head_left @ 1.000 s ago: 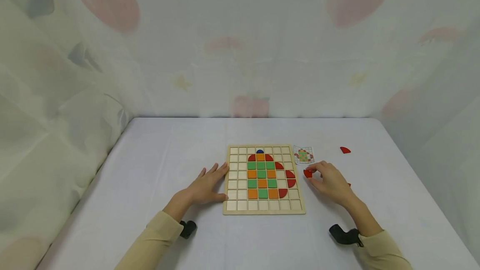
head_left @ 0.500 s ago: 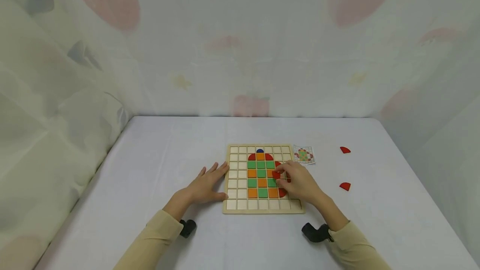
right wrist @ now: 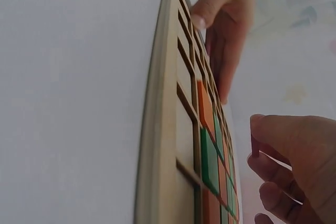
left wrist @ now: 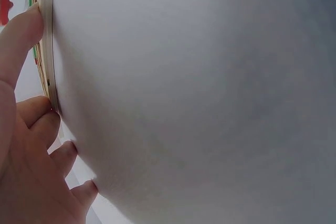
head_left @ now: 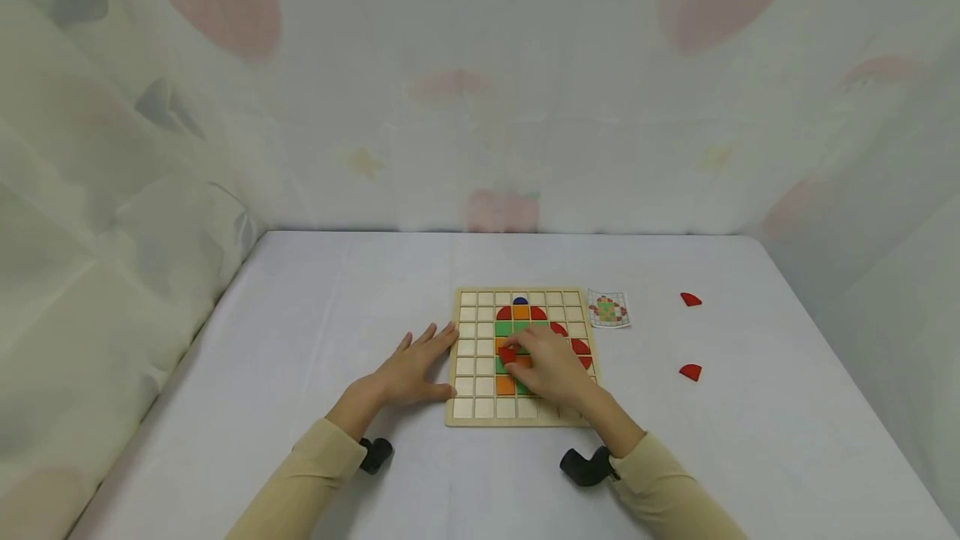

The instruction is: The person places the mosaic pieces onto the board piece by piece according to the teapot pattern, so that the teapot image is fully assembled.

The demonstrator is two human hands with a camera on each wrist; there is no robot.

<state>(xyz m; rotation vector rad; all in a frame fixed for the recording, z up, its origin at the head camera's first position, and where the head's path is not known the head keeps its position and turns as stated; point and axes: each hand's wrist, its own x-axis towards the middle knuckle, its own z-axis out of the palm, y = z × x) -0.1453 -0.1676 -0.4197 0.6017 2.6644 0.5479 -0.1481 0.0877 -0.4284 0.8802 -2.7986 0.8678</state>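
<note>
A wooden grid board [head_left: 465, 408] lies on the table, partly filled with green, orange and red pieces and one blue piece near its top. My left hand [head_left: 411, 372] rests at the board's left edge, fingers spread and straight, with thumb and fingertips touching the frame. Above the middle of the board, my right hand [head_left: 551, 365] pinches a red quarter-circle piece [head_left: 507, 354] between thumb and fingers. In the right wrist view that piece [right wrist: 255, 146] appears edge-on, apart from the board. The right hand hides several of the coloured pieces beneath it.
A small pattern card [head_left: 608, 309] lies beside the board's upper right corner. Two loose red quarter-circle pieces, a far one [head_left: 691, 299] and a nearer one [head_left: 691, 372], lie to the right on the white-covered table [head_left: 405, 273].
My right hand has carried the red quarter-circle piece leftward, from beside the board's right edge to above its middle. The left hand stays at the left edge.
</note>
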